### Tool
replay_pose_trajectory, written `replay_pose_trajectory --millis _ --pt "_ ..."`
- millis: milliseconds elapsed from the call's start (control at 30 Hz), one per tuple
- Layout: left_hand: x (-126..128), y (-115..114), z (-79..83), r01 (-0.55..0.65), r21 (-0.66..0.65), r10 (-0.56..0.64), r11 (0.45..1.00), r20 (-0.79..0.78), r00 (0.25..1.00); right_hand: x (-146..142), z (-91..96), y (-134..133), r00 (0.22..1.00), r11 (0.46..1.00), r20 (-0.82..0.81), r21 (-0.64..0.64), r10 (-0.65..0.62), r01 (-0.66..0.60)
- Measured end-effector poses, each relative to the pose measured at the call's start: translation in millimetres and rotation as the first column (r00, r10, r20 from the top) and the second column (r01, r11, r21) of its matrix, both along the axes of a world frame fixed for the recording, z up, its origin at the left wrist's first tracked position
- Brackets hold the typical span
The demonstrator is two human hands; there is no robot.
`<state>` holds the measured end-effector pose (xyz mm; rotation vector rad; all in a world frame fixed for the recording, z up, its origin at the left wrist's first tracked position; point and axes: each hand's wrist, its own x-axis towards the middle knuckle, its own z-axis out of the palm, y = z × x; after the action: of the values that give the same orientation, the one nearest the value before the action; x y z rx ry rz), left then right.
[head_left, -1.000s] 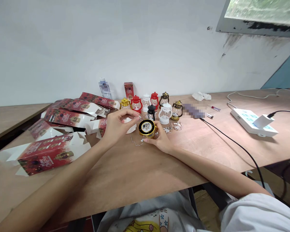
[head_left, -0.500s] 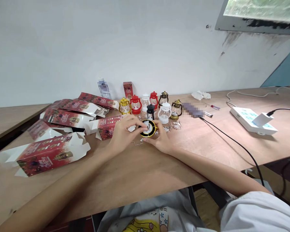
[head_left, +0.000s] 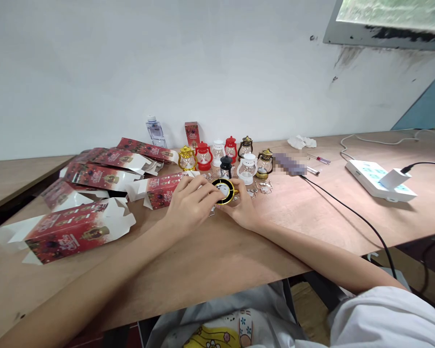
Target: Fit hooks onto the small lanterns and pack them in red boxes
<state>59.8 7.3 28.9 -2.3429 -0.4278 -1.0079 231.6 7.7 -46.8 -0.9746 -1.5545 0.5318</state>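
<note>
My right hand [head_left: 242, 209] grips a small gold-rimmed black lantern [head_left: 225, 191] turned bottom-up just above the table. The fingers of my left hand [head_left: 190, 203] are pressed together on a white part at the lantern's open underside. Bent wire handles lie on the wood under and beside my hands. Behind them stands a cluster of several mini lanterns, among them a gold one [head_left: 186, 158], a red one [head_left: 203, 155], a black one [head_left: 225, 166] and a white one [head_left: 247, 169].
Several red printed cartons [head_left: 78, 232] lie flattened at the left. A clear bottle [head_left: 155, 131] and an upright red box [head_left: 192, 134] stand by the wall. A white power strip [head_left: 377, 180] with a black cable [head_left: 348, 212] occupies the right, near a screwdriver [head_left: 318, 158] and crumpled tissue [head_left: 301, 142].
My left hand came from above the table down onto the lantern's underside, now covering the opening with a white part. The lantern in my right hand tilted slightly away.
</note>
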Motion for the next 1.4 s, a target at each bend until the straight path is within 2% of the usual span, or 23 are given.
replay_pose_trajectory --millis 100,233,467,700,800,867,933,967,1033,1133,1200,1267,1400 --pt "0 -3 0.1 -0.041 0.061 0.042 0.997 -0.024 0.999 0 -0.9 1 1.000 1.000 0.006 0.016 -0.015 0.015" --pt "-1 -4 -0.8 -0.087 0.047 0.090 0.995 -0.054 0.995 -1 -1.9 1 1.000 1.000 -0.008 0.007 -0.023 0.023" --pt "0 -5 0.1 -0.088 0.026 0.090 0.996 -0.057 0.994 0 -0.7 1 0.999 1.000 0.021 0.009 -0.029 0.029" --pt "2 -6 0.7 -0.082 0.074 0.085 0.994 -0.039 0.996 0 -2.2 1 0.999 0.999 0.028 0.040 -0.024 0.023" --pt "1 -5 0.1 -0.073 -0.021 0.073 0.997 -0.032 0.997 0 -3.1 1 0.999 0.998 0.029 0.053 -0.025 0.023" --pt "-1 -2 1.2 -0.039 -0.157 0.040 0.987 0.003 0.999 0 -3.4 1 0.999 0.997 0.036 0.067 -0.029 0.027" --pt "-2 1 4.4 0.001 -0.378 0.025 0.926 0.065 0.998 0 -3.5 0 0.998 0.996 0.053 0.085 -0.029 0.024" --pt "-2 2 6.5 0.013 -0.505 0.041 0.863 0.096 0.995 -1 -3.5 -1 0.997 0.995 0.067 0.098 -0.025 0.019" --pt "-2 6 10.7 0.030 -0.719 0.105 0.694 0.142 0.984 -1 -3.8 -2 0.994 0.991 0.106 0.130 -0.012 -0.002" --pt "-1 8 13.9 0.064 -0.879 0.169 0.473 0.161 0.972 -1 -5.1 -3 0.985 0.985 0.170 0.171 -0.010 -0.020" --pt "0 8 13.6 0.094 -0.920 0.163 0.381 0.167 0.972 -1 -6.0 -2 0.982 0.982 0.186 0.188 -0.038 0.002" --pt "1 7 12.5 0.120 -0.929 0.163 0.351 0.187 0.969 -1 -6.3 -1 0.979 0.979 0.188 0.200 -0.073 0.035" --pt "3 4 11.1 0.138 -0.914 0.169 0.383 0.216 0.962 -1 -5.2 -1 0.969 0.970 0.210 0.227 -0.129 0.080"
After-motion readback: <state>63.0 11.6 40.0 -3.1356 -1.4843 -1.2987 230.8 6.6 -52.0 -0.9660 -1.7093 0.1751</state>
